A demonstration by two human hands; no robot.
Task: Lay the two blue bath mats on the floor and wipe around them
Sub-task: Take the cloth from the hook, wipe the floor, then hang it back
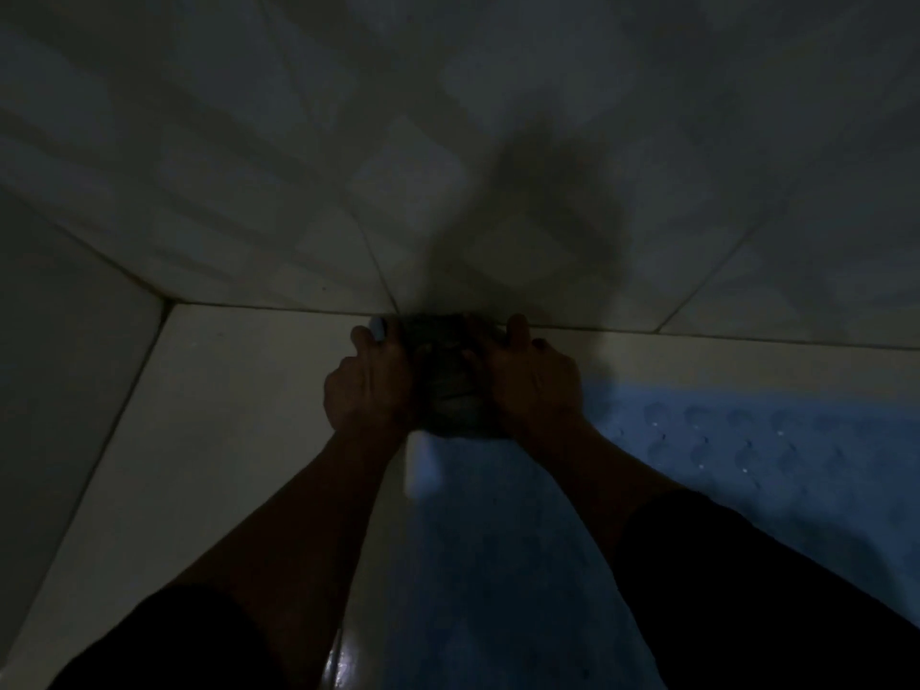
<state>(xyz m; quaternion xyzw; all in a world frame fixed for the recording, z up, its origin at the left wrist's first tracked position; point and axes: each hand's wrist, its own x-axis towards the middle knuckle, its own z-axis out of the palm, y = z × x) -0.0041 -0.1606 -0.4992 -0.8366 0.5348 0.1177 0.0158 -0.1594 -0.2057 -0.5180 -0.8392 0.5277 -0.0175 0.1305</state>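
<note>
The room is dim. A dark cloth (448, 385) lies bunched on the pale floor tiles (224, 415) right at the foot of the wall. My left hand (366, 381) presses on its left side and my right hand (530, 381) on its right side, fingers reaching toward the wall. A blue bath mat (498, 540) lies flat on the floor below my hands, between my forearms. A second blue bath mat (771, 450) with a raised round pattern lies to the right, and the two seem to overlap near my right forearm.
A tiled wall (448, 141) rises straight ahead, with my shadow on it. Another wall (59, 366) closes the corner at the left. Bare glossy floor tiles stretch to the left of the mats.
</note>
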